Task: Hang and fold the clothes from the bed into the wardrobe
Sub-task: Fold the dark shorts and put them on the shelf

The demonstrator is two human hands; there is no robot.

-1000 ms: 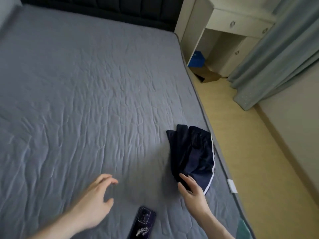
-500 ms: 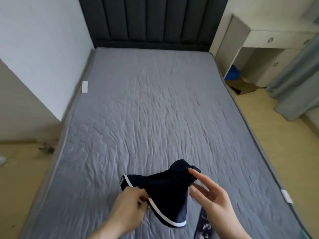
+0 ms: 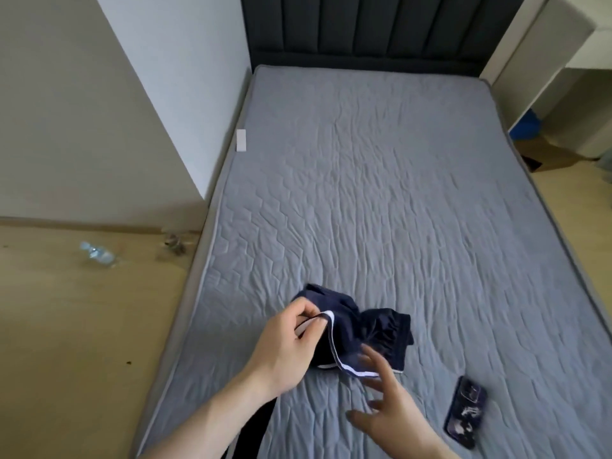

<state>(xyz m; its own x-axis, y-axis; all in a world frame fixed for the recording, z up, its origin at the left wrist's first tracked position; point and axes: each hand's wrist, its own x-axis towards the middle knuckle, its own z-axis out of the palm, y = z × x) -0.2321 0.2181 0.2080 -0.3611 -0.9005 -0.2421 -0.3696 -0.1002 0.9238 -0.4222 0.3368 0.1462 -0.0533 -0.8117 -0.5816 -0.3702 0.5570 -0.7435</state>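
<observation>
Left hand (image 3: 291, 336) reaches in from the lower left with the forearm bare; its thumb and curled fingers pinch the white-trimmed edge of the shorts (image 3: 361, 332). Right hand (image 3: 390, 415) enters from the lower edge, palm down, fingers spread and extended toward the lower hem of the garment; the fingertips are motion-blurred, so contact with the fabric cannot be confirmed, and the hand grasps nothing.

Garment condition: dark navy fabric, bunched and creased, with a white stripe running along one edge and along the hem. The gathered waistband faces the right side. The left portion is lifted slightly by the pinch; the remainder rests on the bed (image 3: 397, 193).

Garment location: near the foot of the bed, closer to its left edge.

Bed surface: grey quilted mattress cover, wrinkled, with a dark padded headboard (image 3: 364, 28) at the far end.

Adjacent items: a phone (image 3: 465, 410) in a dark patterned case lies on the bed, to the right of the right hand and apart from the shorts. A clear plastic bottle (image 3: 97, 255) lies on the wooden floor (image 3: 82, 326) to the left of the bed.
</observation>
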